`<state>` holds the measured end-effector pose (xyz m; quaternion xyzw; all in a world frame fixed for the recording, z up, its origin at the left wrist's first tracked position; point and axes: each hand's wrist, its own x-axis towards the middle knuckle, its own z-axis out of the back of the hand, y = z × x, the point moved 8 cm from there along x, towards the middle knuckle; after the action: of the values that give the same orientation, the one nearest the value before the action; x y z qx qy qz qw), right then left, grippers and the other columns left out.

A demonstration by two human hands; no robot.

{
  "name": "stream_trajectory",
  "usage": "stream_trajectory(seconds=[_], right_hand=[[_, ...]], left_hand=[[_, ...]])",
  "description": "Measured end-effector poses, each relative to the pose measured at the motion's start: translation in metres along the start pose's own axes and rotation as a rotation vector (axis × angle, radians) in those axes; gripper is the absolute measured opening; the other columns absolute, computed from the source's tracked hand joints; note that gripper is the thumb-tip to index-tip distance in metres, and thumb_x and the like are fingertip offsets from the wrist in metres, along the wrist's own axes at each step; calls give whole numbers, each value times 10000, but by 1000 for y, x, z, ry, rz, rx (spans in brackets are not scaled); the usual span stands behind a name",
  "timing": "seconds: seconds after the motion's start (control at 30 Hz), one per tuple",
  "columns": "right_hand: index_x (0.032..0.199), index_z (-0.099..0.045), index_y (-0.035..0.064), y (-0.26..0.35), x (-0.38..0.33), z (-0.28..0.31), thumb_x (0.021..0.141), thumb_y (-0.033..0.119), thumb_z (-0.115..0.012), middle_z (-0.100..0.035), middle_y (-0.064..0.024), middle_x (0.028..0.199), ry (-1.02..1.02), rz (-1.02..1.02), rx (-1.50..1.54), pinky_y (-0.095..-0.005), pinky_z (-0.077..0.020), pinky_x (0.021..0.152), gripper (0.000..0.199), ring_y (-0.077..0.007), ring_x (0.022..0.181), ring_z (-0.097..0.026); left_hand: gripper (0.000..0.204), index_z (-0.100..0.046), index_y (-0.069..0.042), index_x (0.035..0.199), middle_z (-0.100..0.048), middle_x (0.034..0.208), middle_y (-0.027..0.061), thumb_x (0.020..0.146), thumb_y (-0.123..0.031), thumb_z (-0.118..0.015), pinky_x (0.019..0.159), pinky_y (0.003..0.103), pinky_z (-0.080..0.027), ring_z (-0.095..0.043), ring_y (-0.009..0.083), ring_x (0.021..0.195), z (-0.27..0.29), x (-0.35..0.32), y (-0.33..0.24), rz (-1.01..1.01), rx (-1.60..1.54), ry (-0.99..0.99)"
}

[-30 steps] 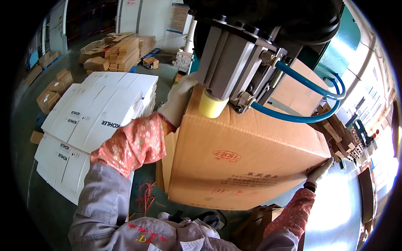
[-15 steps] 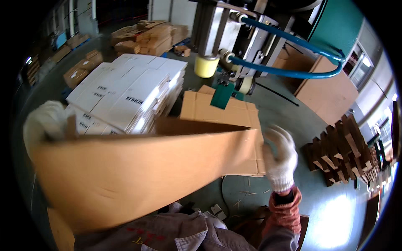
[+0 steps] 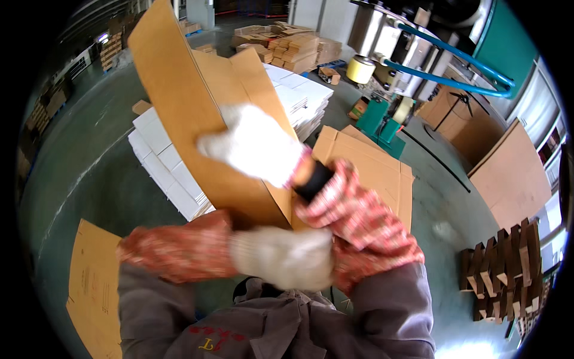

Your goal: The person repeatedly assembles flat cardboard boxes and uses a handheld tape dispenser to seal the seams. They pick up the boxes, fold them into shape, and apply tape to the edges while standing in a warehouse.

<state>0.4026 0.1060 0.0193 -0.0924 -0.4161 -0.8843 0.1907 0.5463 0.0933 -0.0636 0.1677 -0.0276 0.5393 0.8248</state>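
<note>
A brown cardboard carton [image 3: 179, 90], partly unfolded, stands steeply tilted in front of me. My right hand [image 3: 254, 143], in a white glove, reaches across to the left and lies against the carton's panel, thumb stretched out. My left hand [image 3: 284, 257], also gloved, is below the right forearm, close to the carton's lower end. Motion smears its fingers, and I cannot tell whether they grip the carton's edge. Behind the right forearm, a flattened brown carton [image 3: 376, 176] lies beside the green-footed machine [image 3: 376, 116].
Stacked white flat cartons [image 3: 161, 149] are behind the held carton. A brown cardboard sheet [image 3: 92, 287] is at lower left. Blue hoses [image 3: 448, 90] and a yellow roller [image 3: 360, 69] belong to the machine. Dark wooden pieces [image 3: 502, 269] are piled at right; bundled cardboard [image 3: 293, 48] lies farther back.
The carton has swung from lying across my front to a steep tilt. My right hand has crossed left onto it, and my left hand has come down toward my chest. The view has turned left.
</note>
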Motion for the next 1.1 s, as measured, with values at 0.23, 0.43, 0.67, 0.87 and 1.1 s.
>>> stream_trajectory(seconds=[0.23,0.43,0.67,0.87,1.1], right_hand=[[1230,-628,22,-134,-185,25,876,241,-691,-690,-189,1074,20,-175,123,-375,-510,896,421,-309,1002,-667],[867,-680,-1,-155,-264,39,772,374,-814,-605,-68,702,-613,-439,359,-300,-462,619,410,-153,662,-562],[852,-661,-82,-164,-389,67,762,160,-825,-604,-8,794,-885,-744,302,-298,-449,630,306,-109,742,-525],[654,-523,-20,-159,-385,66,710,207,-806,-434,-133,628,-785,-963,-58,-385,-389,571,367,-290,607,-465],[721,-622,-1,-147,-366,63,703,219,-812,-530,-147,685,-823,-1059,-135,-406,-447,611,291,-324,668,-547]], left_hand=[[263,-578,-44,636,-494,581,110,783,-229,-693,486,393,-380,-524,277,525,125,-71,85,719,0,-388],[200,-686,-100,783,-594,653,117,820,-296,-699,484,440,-427,-556,307,505,-26,38,83,479,-670,362],[483,-694,20,966,-696,869,205,755,-412,-749,705,445,-554,-694,321,769,-40,-52,325,1166,63,37],[353,-716,-50,975,-687,889,229,831,-357,-619,773,492,-522,-658,411,849,-85,-8,338,758,176,627],[1176,-268,26,1488,-375,1462,310,671,-668,-751,1122,472,-335,-370,450,1360,-192,-37,295,269,-481,1037]])
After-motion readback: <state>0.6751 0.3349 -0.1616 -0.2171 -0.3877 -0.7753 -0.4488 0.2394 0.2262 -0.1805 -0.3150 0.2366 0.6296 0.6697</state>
